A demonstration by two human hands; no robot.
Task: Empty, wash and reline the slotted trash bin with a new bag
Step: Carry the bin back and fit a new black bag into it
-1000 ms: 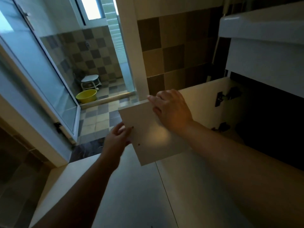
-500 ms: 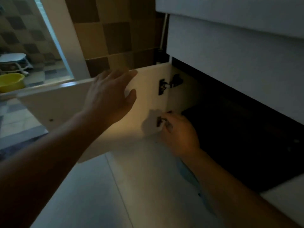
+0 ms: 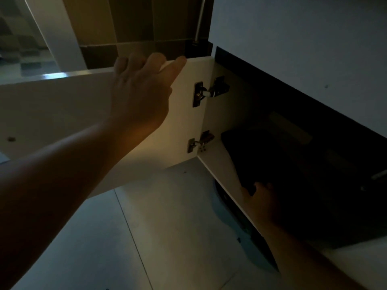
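In the head view the white cabinet door (image 3: 182,126) under the basin stands open. My left hand (image 3: 140,97) holds its top edge, with the fingers hooked over the edge. My right hand (image 3: 266,201) reaches into the dark cabinet and grips the near lower edge of a dark rounded object (image 3: 272,160), thumb on top of it. It is too dim to tell what that object is. No slotted bin can be made out.
Two metal hinges (image 3: 201,94) (image 3: 199,142) join the door to the cabinet side. The white basin front (image 3: 293,38) overhangs the opening. Pale floor tiles (image 3: 167,227) lie below. A white door frame (image 3: 56,38) stands at the upper left.
My view has moved closer to the cabinet. My left hand shifted up to the door's top edge. My right hand moved from the lower hinge into the cabinet and took hold of the dark object.
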